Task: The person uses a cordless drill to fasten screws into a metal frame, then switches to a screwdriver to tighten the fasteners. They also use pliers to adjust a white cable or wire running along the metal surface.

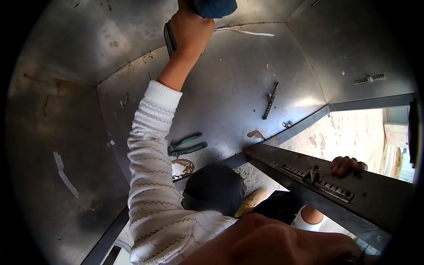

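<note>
Left arm (152,154) outstretched, hands (191,31) apart

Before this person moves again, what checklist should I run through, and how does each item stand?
1. Left hand secure on the rounded blue object: cannot tell; the picture's top edge cuts the object off.
2. Right hand on the long dark metal beam: ok; fingers curl over its edge.
3. Pliers with dark green handles fully visible: not ok; the white zigzag-patterned sleeve hides part of them.
4. Grey sheet-metal panel free of other things: not ok; the pliers and a thin, dark slotted metal strip lie there.
</note>
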Demonstrator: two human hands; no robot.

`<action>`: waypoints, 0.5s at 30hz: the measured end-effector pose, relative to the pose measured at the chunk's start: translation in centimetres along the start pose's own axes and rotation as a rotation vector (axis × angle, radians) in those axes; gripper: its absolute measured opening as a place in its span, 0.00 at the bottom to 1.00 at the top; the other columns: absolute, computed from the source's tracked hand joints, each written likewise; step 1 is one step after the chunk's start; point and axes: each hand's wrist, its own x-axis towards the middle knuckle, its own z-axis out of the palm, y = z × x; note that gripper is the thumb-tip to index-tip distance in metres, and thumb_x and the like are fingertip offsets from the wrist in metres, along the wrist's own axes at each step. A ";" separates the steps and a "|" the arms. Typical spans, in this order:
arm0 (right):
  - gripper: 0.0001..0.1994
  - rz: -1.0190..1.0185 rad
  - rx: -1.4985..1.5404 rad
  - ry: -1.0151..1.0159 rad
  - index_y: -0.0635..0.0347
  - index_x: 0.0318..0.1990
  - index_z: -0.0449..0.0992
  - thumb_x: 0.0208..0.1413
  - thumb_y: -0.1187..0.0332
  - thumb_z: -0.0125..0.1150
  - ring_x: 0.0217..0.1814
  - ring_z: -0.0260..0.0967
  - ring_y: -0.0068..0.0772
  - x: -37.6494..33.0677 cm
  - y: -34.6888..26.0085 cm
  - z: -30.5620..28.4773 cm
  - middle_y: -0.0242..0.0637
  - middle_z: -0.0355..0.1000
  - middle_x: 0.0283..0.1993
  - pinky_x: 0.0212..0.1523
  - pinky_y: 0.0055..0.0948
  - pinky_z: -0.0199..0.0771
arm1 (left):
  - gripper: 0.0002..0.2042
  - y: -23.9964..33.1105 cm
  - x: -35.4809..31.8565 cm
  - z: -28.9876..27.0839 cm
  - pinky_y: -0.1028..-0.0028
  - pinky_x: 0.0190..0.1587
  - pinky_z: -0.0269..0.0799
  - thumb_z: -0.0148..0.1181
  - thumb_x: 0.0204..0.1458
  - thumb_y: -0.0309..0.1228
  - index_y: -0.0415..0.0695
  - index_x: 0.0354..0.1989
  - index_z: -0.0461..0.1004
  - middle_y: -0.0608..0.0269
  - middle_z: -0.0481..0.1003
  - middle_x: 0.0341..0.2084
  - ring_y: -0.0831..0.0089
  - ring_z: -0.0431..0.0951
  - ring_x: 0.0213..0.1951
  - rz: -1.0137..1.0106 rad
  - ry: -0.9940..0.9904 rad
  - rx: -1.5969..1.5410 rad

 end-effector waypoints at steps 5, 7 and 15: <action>0.22 -0.017 0.014 0.045 0.62 0.60 0.69 0.72 0.52 0.46 0.36 0.75 0.45 0.0 0.3 0.6 0.51 0.76 0.37 0.39 0.41 0.77 | 0.25 -2.0 0.6 1.0 0.51 0.41 0.77 0.65 0.47 0.25 0.41 0.57 0.68 0.37 0.81 0.33 0.38 0.82 0.41 0.090 0.099 -0.049; 0.23 -0.013 0.016 0.065 0.62 0.60 0.69 0.72 0.51 0.46 0.36 0.75 0.45 -0.1 0.3 0.8 0.51 0.76 0.37 0.38 0.41 0.76 | 0.25 -1.9 0.7 0.9 0.51 0.41 0.76 0.65 0.47 0.24 0.40 0.57 0.68 0.37 0.81 0.33 0.38 0.81 0.41 0.064 0.090 -0.076; 0.23 0.003 0.003 0.035 0.63 0.60 0.69 0.71 0.51 0.47 0.37 0.75 0.46 -0.2 -0.1 0.3 0.52 0.76 0.38 0.39 0.42 0.77 | 0.26 -1.8 0.8 1.1 0.52 0.43 0.77 0.65 0.46 0.23 0.40 0.57 0.68 0.37 0.81 0.34 0.38 0.82 0.42 0.040 0.066 -0.038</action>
